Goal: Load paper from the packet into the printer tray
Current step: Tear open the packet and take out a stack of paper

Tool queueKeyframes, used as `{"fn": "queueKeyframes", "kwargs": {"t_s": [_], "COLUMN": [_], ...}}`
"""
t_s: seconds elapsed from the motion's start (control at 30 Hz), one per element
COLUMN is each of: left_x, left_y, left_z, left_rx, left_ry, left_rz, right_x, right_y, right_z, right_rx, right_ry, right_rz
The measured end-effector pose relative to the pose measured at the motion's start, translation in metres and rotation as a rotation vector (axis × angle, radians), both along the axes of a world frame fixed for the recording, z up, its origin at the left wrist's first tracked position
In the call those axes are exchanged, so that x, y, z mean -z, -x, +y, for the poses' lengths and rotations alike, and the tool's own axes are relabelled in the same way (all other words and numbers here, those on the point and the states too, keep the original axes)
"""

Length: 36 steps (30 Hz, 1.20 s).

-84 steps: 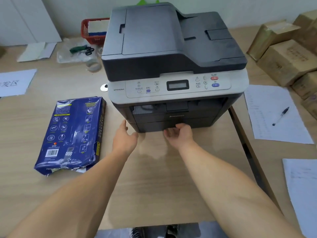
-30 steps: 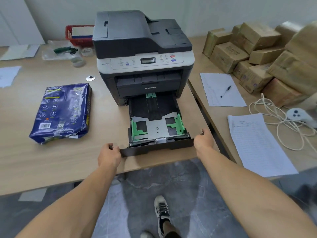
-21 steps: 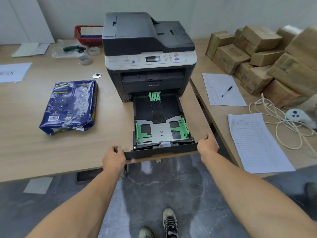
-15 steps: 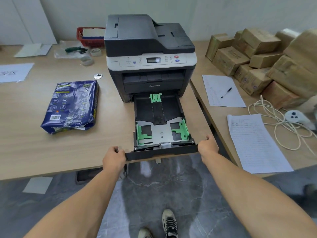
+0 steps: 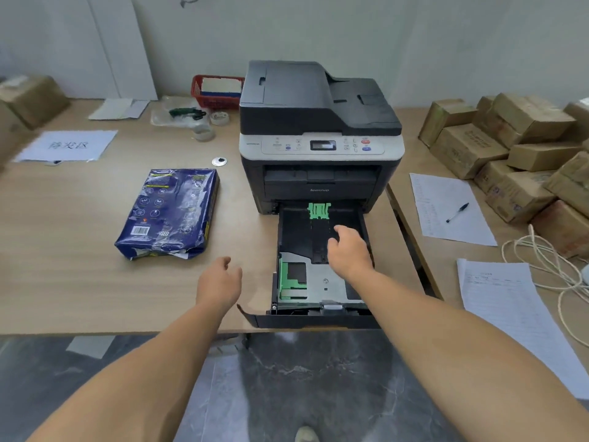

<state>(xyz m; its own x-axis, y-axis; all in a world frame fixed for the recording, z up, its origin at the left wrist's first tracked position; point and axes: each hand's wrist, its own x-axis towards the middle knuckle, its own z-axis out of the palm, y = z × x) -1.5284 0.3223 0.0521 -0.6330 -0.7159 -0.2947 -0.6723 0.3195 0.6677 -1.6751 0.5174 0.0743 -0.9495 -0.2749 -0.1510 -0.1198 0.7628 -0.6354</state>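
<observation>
Head view, looking down: the printer [image 5: 320, 135] stands at upper centre of the frame on a wooden table [image 5: 63, 282], with its paper tray [image 5: 318, 317] pulled out toward the lower centre so that the front lip overhangs the table edge. Drawn out this far, the whole bed is open from above, which is what loading needs. No sheets lie in it; the grey plate and the green side guide [image 5: 288, 279] are bare, and a green rear guide [image 5: 319, 210] sits at the far end.

The right hand [image 5: 349, 250] hovers over the middle of the tray, fingers loosely spread and curled, gripping nothing. It points toward the rear guide, so I judge it is about to set that guide to the paper length, though it is not touching it.

The left hand [image 5: 220, 282] hangs over the table just left of the tray, open and empty, fingers slack. It lies between tray and paper packet [image 5: 170, 213], well placed to reach for the packet.

That packet, blue, lies flat at centre left, well apart from both hands, its torn end facing the near table edge so sheets can be drawn toward the person. No paper has been taken out.
</observation>
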Motion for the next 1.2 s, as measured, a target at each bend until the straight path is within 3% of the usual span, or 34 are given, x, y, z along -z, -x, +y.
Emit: {"fn": "queueKeyframes", "kwargs": {"t_s": [0.27,0.53,0.7,0.87,1.2], "left_x": [-0.021,0.006,0.038,0.059,0.092], "left_y": [-0.002,-0.04,-0.044,-0.014,0.054], "left_z": [-0.076,-0.178,-0.233,-0.281,-0.316], "left_rx": [0.062,-0.135,-0.079,0.084,0.362], "left_ry": [0.261,0.173,0.138,0.222,0.357], "left_rz": [0.011,-0.068,-0.114,-0.141,-0.22], "right_x": [-0.007,0.013,0.041,0.064,0.1], "right_y": [-0.003,-0.022,-0.041,-0.044,-0.026], "right_z": [-0.111,-0.234,-0.309,-0.359,-0.394], "right_rx": [-0.438,-0.651,-0.715,-0.673,-0.57], "right_ry": [-0.194,-0.224,-0.272,-0.293,-0.324], "right_rz": [0.074,0.068,-0.021,-0.064,-0.026]}}
